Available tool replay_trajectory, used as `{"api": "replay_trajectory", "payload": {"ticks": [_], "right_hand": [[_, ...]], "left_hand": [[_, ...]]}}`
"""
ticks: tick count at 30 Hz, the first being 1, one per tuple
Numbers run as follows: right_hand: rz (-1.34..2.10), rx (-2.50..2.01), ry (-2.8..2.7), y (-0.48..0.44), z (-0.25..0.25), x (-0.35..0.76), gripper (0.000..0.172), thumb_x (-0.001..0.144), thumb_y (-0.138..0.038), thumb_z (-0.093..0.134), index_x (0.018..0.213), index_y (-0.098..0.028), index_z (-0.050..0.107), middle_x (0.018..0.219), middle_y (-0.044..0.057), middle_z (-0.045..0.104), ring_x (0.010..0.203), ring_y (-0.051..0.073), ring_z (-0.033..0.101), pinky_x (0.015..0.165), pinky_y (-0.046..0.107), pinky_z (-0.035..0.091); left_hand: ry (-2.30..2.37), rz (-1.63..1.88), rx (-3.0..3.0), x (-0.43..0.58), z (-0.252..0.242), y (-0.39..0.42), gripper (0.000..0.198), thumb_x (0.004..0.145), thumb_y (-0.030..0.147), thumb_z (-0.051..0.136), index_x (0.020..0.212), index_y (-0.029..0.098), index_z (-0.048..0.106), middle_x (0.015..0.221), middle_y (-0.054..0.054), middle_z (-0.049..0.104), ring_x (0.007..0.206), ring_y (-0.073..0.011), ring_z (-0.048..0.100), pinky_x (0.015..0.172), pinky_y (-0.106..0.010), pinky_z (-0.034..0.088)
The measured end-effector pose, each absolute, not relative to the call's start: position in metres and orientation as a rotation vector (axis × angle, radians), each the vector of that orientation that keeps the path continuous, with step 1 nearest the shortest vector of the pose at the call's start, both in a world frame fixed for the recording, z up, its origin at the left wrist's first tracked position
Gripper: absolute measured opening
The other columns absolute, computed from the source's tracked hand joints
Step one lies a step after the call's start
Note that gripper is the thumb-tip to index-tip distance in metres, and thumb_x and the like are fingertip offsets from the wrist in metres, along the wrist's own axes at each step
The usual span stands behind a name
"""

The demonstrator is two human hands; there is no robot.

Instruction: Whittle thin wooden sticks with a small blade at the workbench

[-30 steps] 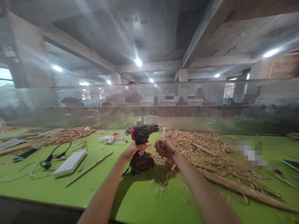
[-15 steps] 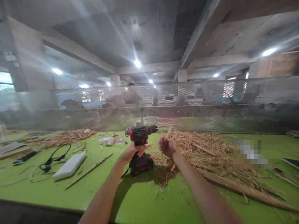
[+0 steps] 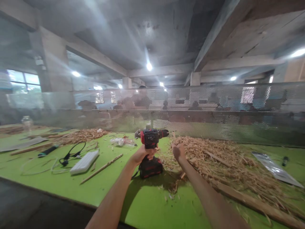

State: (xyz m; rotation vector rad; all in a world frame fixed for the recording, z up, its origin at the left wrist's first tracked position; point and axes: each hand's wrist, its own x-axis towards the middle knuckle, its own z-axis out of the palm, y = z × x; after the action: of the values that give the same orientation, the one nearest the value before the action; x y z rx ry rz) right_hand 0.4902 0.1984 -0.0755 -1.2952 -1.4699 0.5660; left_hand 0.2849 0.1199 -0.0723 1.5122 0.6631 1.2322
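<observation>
A black-and-red cordless drill [image 3: 152,136] stands upright on its battery base on the green table. My left hand [image 3: 144,154] is wrapped round its handle, just below the motor body, and the chuck points right. To the right of the chuck, my right hand [image 3: 178,151] is closed on a thin wooden stick [image 3: 174,137], whose upper end sticks out above the fist. The stick is apart from the chuck. A heap of wood shavings [image 3: 214,156] lies beside and beyond my right hand.
Left of the drill lie a twisted wooden rod [image 3: 102,168], a white power strip [image 3: 85,162], a plastic bottle [image 3: 123,142] and a dark-handled tool [image 3: 48,151]. A long wooden piece [image 3: 252,200] lies at right, near a clear plastic bag [image 3: 274,167]. A perforated metal screen [image 3: 171,117] stands behind.
The camera view has turned slightly left, so the scene sits further right. My right hand has lowered slightly and come nearer the chuck with the stick. My left hand keeps the drill.
</observation>
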Motion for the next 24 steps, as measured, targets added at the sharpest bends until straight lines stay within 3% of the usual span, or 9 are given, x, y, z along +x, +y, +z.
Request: {"api": "replay_trajectory", "payload": {"ticks": [5, 11, 17, 24], "right_hand": [[0.318, -1.306, -1.471, 0.197, -0.077, 0.489, 0.029, 0.096, -0.027, 0.043, 0.072, -0.022, 0.058, 0.071, 0.005, 0.059, 0.072, 0.02, 0.053, 0.069, 0.029, 0.036], [0.241, -1.401, -1.55, 0.189, -0.083, 0.48, 0.032, 0.096, -0.02, 0.045, 0.071, -0.019, 0.064, 0.066, 0.007, 0.061, 0.065, 0.02, 0.052, 0.066, 0.03, 0.033], [0.1, -1.515, -1.675, 0.179, -0.087, 0.477, 0.035, 0.098, -0.018, 0.045, 0.082, -0.015, 0.075, 0.07, 0.012, 0.067, 0.064, 0.021, 0.056, 0.062, 0.031, 0.028], [0.05, -1.552, -1.879, 0.179, -0.098, 0.471, 0.027, 0.097, -0.016, 0.051, 0.093, -0.016, 0.078, 0.08, 0.014, 0.073, 0.069, 0.021, 0.06, 0.062, 0.033, 0.022]], "left_hand": [[0.661, 1.222, 1.503, 0.286, -0.072, 0.12, 0.042, 0.066, 0.036, 0.085, 0.094, 0.014, 0.062, 0.059, 0.009, 0.043, 0.046, -0.004, 0.03, 0.048, -0.023, 0.028], [0.662, 1.224, 1.475, 0.287, -0.069, 0.119, 0.043, 0.065, 0.037, 0.086, 0.094, 0.015, 0.063, 0.058, 0.009, 0.044, 0.045, -0.0045, 0.031, 0.049, -0.023, 0.028], [0.691, 1.259, 1.45, 0.289, -0.067, 0.119, 0.042, 0.062, 0.038, 0.087, 0.088, 0.016, 0.062, 0.056, 0.009, 0.044, 0.044, -0.0048, 0.031, 0.048, -0.023, 0.025], [0.672, 1.273, 1.464, 0.287, -0.069, 0.122, 0.037, 0.065, 0.036, 0.087, 0.084, 0.016, 0.062, 0.054, 0.008, 0.044, 0.045, -0.0057, 0.033, 0.05, -0.025, 0.027]]}}
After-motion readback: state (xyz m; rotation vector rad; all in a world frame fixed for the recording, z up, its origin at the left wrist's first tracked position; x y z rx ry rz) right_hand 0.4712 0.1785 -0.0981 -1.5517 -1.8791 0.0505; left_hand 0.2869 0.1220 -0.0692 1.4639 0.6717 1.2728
